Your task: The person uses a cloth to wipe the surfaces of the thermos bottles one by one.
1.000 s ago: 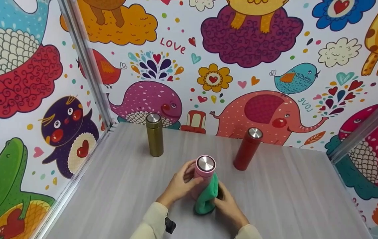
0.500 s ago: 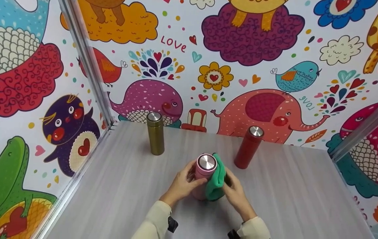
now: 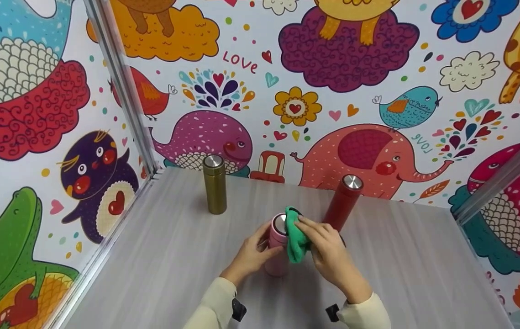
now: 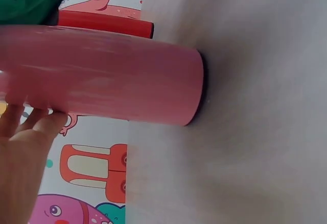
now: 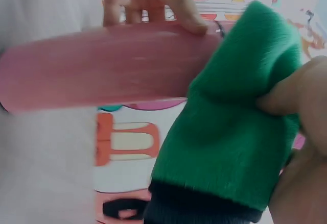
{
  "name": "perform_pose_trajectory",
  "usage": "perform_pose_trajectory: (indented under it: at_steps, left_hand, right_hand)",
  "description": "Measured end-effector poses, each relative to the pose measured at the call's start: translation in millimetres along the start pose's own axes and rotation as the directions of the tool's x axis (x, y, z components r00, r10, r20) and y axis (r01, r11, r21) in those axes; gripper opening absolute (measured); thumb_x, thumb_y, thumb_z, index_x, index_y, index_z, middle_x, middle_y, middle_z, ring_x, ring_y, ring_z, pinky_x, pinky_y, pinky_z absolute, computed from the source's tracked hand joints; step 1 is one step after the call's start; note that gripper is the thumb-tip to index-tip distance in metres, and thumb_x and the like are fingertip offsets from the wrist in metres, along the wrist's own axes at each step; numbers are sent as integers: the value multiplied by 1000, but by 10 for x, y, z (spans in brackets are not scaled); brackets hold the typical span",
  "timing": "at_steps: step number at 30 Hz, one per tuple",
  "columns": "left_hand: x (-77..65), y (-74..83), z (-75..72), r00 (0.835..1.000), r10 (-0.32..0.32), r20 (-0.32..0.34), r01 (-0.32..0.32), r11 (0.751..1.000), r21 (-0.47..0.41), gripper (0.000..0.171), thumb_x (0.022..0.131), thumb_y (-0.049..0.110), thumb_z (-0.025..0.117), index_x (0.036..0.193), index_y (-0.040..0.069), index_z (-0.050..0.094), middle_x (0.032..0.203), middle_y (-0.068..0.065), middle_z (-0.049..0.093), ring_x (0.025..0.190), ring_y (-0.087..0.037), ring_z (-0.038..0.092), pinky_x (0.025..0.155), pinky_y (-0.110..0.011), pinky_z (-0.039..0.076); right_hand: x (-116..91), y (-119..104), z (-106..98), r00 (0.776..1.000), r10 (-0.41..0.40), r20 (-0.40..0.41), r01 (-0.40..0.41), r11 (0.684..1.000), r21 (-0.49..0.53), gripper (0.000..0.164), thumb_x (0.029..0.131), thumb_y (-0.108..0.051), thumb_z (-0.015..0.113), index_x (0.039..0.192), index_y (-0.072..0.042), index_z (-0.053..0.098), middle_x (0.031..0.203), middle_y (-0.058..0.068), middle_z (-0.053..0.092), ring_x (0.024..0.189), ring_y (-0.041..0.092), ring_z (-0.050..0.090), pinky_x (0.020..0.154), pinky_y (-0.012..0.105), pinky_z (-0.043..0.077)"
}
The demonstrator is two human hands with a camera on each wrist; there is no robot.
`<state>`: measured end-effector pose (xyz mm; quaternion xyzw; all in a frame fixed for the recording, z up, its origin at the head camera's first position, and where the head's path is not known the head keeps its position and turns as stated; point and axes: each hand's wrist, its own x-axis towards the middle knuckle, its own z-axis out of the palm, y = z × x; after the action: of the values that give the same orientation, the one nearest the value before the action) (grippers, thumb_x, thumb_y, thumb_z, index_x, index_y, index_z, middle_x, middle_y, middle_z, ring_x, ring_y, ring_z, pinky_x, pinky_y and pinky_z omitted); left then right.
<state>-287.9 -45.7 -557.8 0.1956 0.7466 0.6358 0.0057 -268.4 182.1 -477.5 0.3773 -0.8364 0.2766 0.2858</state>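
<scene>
A pink thermos bottle [image 3: 277,264] stands upright on the table in the head view, its steel-topped lid [image 3: 280,224] partly covered. My left hand [image 3: 249,254] grips its upper body from the left, fingers behind and thumb in front. In the left wrist view, fingertips [image 4: 48,122] touch the pink wall, and the dark base ring meets the table. My right hand [image 3: 333,252] holds a folded green cloth [image 3: 296,244] against the right side of the lid and neck. The right wrist view shows the thumb [image 5: 286,96] pressing into the cloth, which has a black edge.
A gold thermos bottle [image 3: 216,192] stands at the back left of the grey table [image 3: 159,274]. Close behind my right hand is a red thermos bottle [image 3: 343,205]. Cartoon-printed walls [image 3: 260,105] with metal posts enclose the back and both sides.
My right hand has moved the green cloth up from the bottle's lower right side to its lid, and now lies over it from above. The left hand keeps its grip.
</scene>
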Motion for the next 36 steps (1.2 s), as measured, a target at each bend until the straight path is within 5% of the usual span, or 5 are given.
perform_pose_trajectory:
  at_steps: [8,13,18,28,36]
  left_hand:
    - [15,-13,-22,994,109,-8,-109,994,26,66,95,7,69,154,8,38,141,-16,54,130,-32,52,105,-43,44]
    - [22,-45,-38,981,195,-1,-194,979,60,59,97,1,64,151,2,40,143,-18,53,130,-34,51,104,-45,45]
    - [-14,-81,-31,980,197,-17,-196,980,46,38,93,-7,63,130,-8,54,126,-22,61,118,-33,60,97,-44,51]
    - [-46,-78,-13,992,125,-20,-123,988,90,31,98,8,64,128,3,59,119,-9,66,110,-22,64,94,-38,53]
    - [-25,-65,-12,995,100,-19,-99,994,45,49,97,10,65,145,8,50,137,-9,58,128,-27,54,104,-40,46]
  right_hand:
    - [45,-304,-60,984,-130,118,159,945,-287,76,65,7,87,134,-14,64,137,5,60,103,31,58,78,49,53]
    - [163,-439,-5,965,-179,190,235,910,-341,71,68,-4,91,132,-16,65,138,3,60,105,36,58,85,52,52]
    - [304,-471,43,941,-170,294,265,908,-325,64,73,-13,90,132,-16,64,139,3,59,112,39,57,91,55,49]
    - [459,-349,6,889,13,458,147,938,-313,80,77,-16,82,148,-31,50,159,6,35,134,41,39,99,61,43]
    - [389,-239,-19,922,31,387,90,952,-291,88,74,-14,86,150,-33,47,155,6,41,123,38,50,90,52,52]
